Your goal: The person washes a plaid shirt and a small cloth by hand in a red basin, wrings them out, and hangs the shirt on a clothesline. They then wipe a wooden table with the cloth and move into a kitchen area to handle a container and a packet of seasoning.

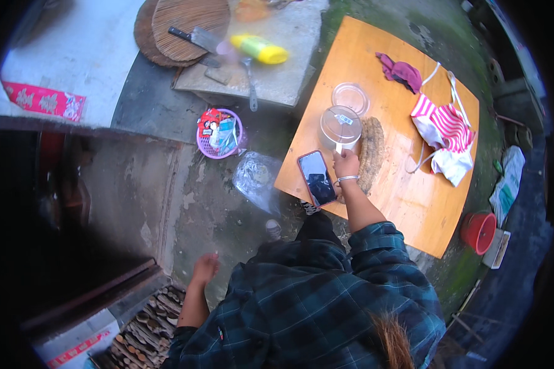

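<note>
My right hand [346, 163] grips the white handle of a round container [340, 127] with a see-through lid, which is on a wooden table [397, 184]. A label is stuck to that lid. Just beyond lies a loose clear round lid [351, 98]. Along the container's right side rests a long, rough, tan thing like a dried loofah [372, 147]. A smartphone [317, 177] lies face up to the left of my wrist, at the table's edge. My left hand [205, 268] hangs low at my side over the concrete, its fingers partly curled and blurred.
Right on the table are a striped pink-and-white cloth with straps [445, 133] and a purple cloth [400, 74]. A purple basket of wrappers [219, 133] and a plastic bag [257, 180] sit on the ground. A cleaver [205, 40] lies on the stone counter [300, 60]. A red bucket [478, 233] stands right.
</note>
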The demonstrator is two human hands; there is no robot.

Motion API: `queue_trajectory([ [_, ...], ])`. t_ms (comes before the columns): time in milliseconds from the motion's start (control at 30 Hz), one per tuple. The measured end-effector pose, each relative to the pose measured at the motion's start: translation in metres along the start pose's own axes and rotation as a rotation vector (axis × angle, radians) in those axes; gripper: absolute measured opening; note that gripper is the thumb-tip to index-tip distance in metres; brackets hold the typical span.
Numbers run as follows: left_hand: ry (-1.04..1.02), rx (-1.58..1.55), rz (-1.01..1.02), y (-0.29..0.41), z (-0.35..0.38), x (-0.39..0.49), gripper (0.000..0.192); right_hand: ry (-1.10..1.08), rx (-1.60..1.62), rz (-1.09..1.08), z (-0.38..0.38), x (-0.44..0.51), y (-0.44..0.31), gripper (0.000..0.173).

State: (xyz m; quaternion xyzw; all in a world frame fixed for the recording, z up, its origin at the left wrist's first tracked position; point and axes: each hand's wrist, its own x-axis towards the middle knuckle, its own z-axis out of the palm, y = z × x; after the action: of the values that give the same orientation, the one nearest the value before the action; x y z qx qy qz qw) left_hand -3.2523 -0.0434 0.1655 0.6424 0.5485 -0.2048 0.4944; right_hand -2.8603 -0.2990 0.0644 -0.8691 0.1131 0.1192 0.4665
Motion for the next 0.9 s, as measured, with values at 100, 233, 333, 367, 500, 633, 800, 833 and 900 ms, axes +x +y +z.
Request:
queue_trajectory([
  [100,-0.06,0.235,0.153,0.033,-0.01,0.033,0.016,-0.172,0.432,0.047,-0.053,-0.02,-0.036,0.017],
  [233,-0.138,0.328,0.366,0.114,0.013,0.061,0.018,-0.173,0.855,0.144,-0.145,-0.063,-0.055,0.014],
  [333,-0.224,0.461,0.443,0.189,0.061,0.076,0.021,-0.18,1.281,0.166,-0.2,-0.086,-0.028,0.018],
  [367,-0.238,0.516,0.539,0.208,0.08,0.086,0.021,-0.194,1.421,0.177,-0.215,-0.094,-0.021,0.019],
  [500,-0.312,0.569,0.72,0.298,0.174,0.113,0.023,-0.218,1.794,0.322,-0.26,-0.122,0.01,0.017],
  [633,-0.212,0.561,0.75,0.363,0.259,0.154,0.021,-0.143,1.839,0.436,-0.283,-0.138,0.041,0.017],
  [800,-0.102,0.33,0.467,0.403,0.315,0.165,0.029,-0.284,1.95,0.442,-0.283,-0.136,0.073,0.015],
  [833,-0.107,0.334,0.433,0.408,0.321,0.17,0.03,-0.292,1.949,0.421,-0.282,-0.137,0.076,0.017],
  [900,-0.078,0.313,0.379,0.411,0.332,0.177,0.034,-0.215,1.768,0.347,-0.284,-0.136,0.081,0.02],
])
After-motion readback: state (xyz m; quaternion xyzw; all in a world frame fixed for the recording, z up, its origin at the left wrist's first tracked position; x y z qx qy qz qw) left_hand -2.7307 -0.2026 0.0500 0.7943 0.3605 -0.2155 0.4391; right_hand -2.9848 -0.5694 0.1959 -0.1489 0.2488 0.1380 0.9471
